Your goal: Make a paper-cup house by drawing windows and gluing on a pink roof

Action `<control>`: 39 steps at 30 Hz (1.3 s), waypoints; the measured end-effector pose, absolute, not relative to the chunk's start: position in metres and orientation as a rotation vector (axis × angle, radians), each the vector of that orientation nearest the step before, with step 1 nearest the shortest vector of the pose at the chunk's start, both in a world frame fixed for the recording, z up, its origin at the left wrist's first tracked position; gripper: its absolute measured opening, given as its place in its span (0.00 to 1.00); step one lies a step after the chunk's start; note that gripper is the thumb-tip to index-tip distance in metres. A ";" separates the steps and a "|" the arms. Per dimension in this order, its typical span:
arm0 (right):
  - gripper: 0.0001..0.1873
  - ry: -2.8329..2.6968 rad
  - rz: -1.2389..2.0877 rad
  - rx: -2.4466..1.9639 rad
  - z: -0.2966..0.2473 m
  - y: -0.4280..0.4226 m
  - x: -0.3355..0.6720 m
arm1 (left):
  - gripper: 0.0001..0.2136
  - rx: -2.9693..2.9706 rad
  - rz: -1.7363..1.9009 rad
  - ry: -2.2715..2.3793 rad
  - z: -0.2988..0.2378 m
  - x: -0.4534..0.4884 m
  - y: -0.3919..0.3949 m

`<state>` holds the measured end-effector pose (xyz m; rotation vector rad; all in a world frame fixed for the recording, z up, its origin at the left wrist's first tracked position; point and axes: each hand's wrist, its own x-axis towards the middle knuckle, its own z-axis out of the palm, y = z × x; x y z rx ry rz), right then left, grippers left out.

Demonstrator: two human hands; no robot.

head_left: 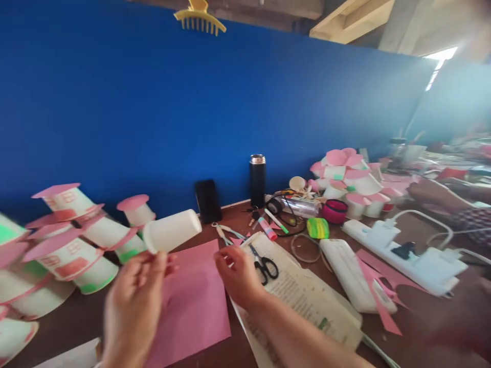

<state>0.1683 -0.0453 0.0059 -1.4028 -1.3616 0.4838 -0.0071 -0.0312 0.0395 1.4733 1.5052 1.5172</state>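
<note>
My left hand (pixel 140 296) pinches the rim of a plain white paper cup (pixel 174 231). The cup is tipped on its side in the air, its base pointing up and right. To the right, my right hand (pixel 241 273) is closed with its fingers curled, and I see nothing in it. Below both hands lies a sheet of pink paper (pixel 195 301). Beside my right wrist, black-handled scissors (pixel 266 267) rest on a printed booklet (pixel 295 291).
Decorated cups with pink discs (pixel 69 250) are stacked at left; more (pixel 353 176) stand at back right. A phone (pixel 208 201) and black flask (pixel 258 181) stand by the blue partition (pixel 230 102). A power strip (pixel 406 255) and another person's arm (pixel 441 199) are at right.
</note>
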 end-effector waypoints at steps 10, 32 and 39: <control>0.11 -1.112 0.722 -1.298 0.001 -0.044 0.170 | 0.19 0.841 1.219 0.968 -0.011 0.020 -0.006; 0.22 -1.014 0.690 -1.186 0.013 -0.044 0.171 | 0.21 1.612 1.315 1.244 0.002 0.011 -0.007; 0.30 -1.107 0.528 -1.327 0.008 -0.045 0.168 | 0.26 2.270 1.415 1.165 -0.015 0.014 -0.010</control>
